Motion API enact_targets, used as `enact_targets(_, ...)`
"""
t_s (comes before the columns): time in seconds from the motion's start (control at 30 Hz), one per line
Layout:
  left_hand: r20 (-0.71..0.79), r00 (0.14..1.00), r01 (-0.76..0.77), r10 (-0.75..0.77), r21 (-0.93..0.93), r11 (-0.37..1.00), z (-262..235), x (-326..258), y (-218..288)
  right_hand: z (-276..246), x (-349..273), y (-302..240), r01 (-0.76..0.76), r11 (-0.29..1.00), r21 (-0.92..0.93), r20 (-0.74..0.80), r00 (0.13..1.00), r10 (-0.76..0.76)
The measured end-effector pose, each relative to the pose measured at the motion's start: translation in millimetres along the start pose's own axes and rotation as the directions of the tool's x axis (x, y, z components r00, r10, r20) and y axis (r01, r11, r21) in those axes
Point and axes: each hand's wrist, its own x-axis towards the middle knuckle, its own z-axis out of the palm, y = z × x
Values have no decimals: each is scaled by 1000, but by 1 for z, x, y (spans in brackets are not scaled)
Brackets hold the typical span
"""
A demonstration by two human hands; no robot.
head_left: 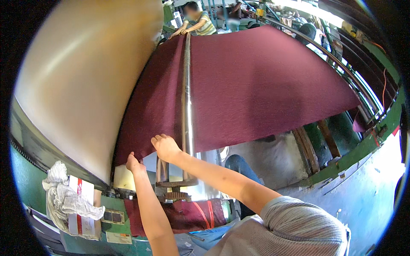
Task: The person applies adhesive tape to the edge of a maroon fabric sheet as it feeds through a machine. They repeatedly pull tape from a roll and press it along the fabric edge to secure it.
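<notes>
— Where is the cloth now?

— The wide maroon woven fabric sheet (265, 85) lies spread over the long polished steel roller bar (186, 94), from twelve o'clock down to seven. The left hand (134, 164) pinches its lower corner; the right hand (165, 147) closes on the edge just beside the bar. I judge it is draped but still being straightened.

— Any packages?

— At eight o'clock, a white rectangular carton with a red stripe (81, 205) sits under a crumpled white rag (64, 196). A person in a striped shirt (200, 22) holds the far end.
</notes>
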Motion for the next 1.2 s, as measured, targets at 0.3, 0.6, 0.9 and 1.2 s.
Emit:
enact_targets(0.3,594,801,-21,-78,158,987,14,-5,-20,8,-1,1,132,984,117,-60,990,-126)
enact_targets(0.6,290,956,52,-31,-62,997,-3,19,-9,-4,1,-2,-167,980,-109,32,985,171)
enact_targets(0.9,582,787,65,-202,248,967,18,-16,-15,7,0,0,104,995,4,-46,994,-104)
enact_targets(1.2,319,946,4,-64,186,983,9,1,-7,-2,-2,4,-278,956,-92,-147,954,263)
